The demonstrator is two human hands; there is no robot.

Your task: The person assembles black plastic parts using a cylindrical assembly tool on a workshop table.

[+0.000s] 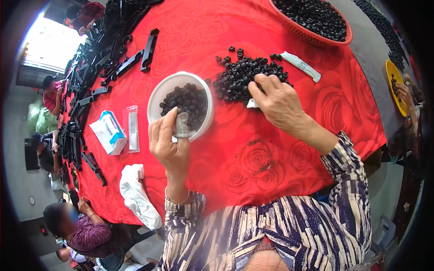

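Observation:
My left hand (168, 141) is closed at the near rim of a round white tub (154, 97), its thumb and fingers pinching a small greyish see-through piece (181, 125). Small black ring-like parts (186, 101) fill much of the tub. To the right, a loose heap of the same black parts (237, 81) lies on the red cloth. Over the heap's near right side, my right hand (281, 103) has its fingers curled together; what they hold, if anything, is hidden. A bit of something white (252, 104) shows beneath its fingers.
A red basket (312, 37) of black parts stands far right, with a white packet (302, 67) nearer. Left are a blue-white box (110, 133), a clear sleeve (132, 130), a white cloth (138, 194) and piled long black pieces (92, 97). Other people sit around the table.

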